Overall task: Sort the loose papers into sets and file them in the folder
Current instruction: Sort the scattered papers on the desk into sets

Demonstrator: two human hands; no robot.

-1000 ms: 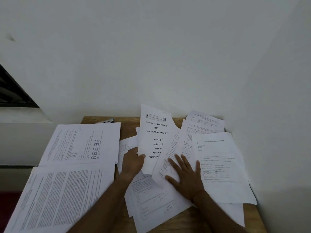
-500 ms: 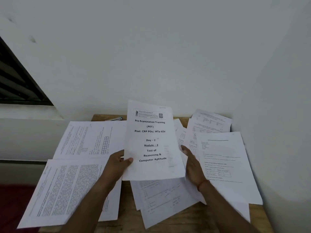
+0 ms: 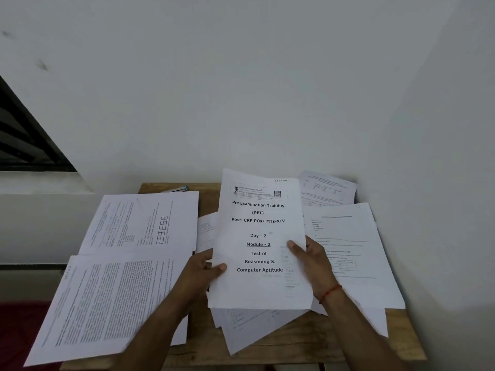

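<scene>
Centre of frame: titled sheet (image 3: 258, 236), printed "Pre Examination Training (PET) … Day - 2, Module - 2, Test of Reasoning & Computer Aptitude", held up off the surface (image 3: 294, 341), roughly upright and facing the camera. Can't tell if it's one page or several.

Left hand (image 3: 199, 274) grips the sheet's left edge low down, thumb on the printed face, fingers curled behind. Right hand (image 3: 312, 263) grips the right edge at about the same height, thumb on the front, fingers behind the paper. Red thread (image 3: 330, 291) on the right wrist.

Loose papers are spread across the wooden surface:
- Grid sheet (image 3: 142, 223), left of centre, lying flat, text running sideways.
- Dense-text sheet (image 3: 107, 303), lower left, its top edge meeting the grid sheet and its left part hanging past the surface edge.
- Small sheet (image 3: 207, 231), between the grid sheet and the held one, mostly hidden.
- Fanned sheets (image 3: 249, 328), under the held sheet, overlapping and skewed.
- Table sheet (image 3: 348, 250), right of centre, flat, partly behind the right hand.
- Back sheet (image 3: 326, 188), upper right of the pile against the wall, tucked under the table sheet.

Thin grey-blue item (image 3: 179, 188) at the far edge of the surface, above the grid sheet; too little shows to identify it.

Dark window (image 3: 24, 140) at the left edge of the frame. Red patch (image 3: 16, 330) in the lower left corner.
</scene>
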